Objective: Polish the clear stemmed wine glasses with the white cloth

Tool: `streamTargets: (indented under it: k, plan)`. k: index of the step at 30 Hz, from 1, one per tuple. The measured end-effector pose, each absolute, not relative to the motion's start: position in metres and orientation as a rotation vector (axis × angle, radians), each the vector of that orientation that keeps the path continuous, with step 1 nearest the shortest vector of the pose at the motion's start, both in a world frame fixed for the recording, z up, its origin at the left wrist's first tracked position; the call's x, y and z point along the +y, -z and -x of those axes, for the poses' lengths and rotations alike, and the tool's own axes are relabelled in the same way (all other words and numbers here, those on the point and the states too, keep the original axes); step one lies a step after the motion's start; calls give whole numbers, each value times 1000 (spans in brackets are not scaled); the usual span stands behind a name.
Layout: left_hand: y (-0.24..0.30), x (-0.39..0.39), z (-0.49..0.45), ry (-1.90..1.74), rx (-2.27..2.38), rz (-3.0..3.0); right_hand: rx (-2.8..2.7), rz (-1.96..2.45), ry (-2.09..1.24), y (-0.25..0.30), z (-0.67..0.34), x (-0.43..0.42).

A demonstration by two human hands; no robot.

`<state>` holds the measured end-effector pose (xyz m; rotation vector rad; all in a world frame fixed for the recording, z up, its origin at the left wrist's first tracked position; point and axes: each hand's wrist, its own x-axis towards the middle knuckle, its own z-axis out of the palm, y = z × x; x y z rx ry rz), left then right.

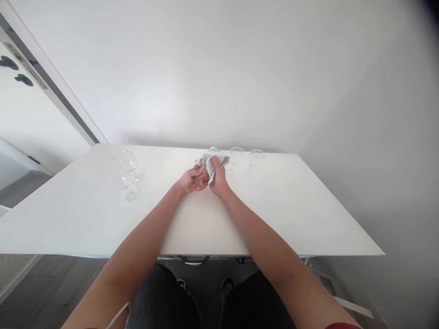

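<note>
Over the middle of the table, both of my hands are together around a light grey cloth (216, 160) and a clear stemmed glass (198, 179). My left hand (192, 179) is closed around the lower part of the glass, its fingers curled. Against it, my right hand (218, 180) grips the cloth, thumb on top, with the cloth bunched over the upper part of the glass. The glass's bowl is mostly hidden by cloth and fingers.
Two clear stemmed glasses, one nearer (116, 178) and one farther (125, 161), are at the left of the white table (274, 219). Two more, one (236, 151) beside the other (256, 154), stand near the back wall. A door (24, 100) is at far left.
</note>
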<state>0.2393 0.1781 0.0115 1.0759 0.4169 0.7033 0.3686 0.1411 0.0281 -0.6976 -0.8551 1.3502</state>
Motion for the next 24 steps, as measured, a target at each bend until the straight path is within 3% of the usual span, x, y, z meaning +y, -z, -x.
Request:
streamTargets:
  k: [3,8,10,16,18,24]
  plan:
    - [-15,180,-236,-593,417,-1043,-865,650,-1295,-30,-369,142]
    - [-13,181,-235,-534,417,-1075,-895,820,-721,-31,-370,142]
    - [-11,181,-236,-533,424,-1085,-893,844,-650,-29,-371,143]
    - [-13,180,-234,-500,415,-1098,-719,646,-1372,-27,-378,151]
    - [-14,181,-232,-471,402,-1093,-735,592,-1427,-29,-378,151]
    - [-10,182,-232,-553,367,-1144,-867,832,-763,-35,-370,138]
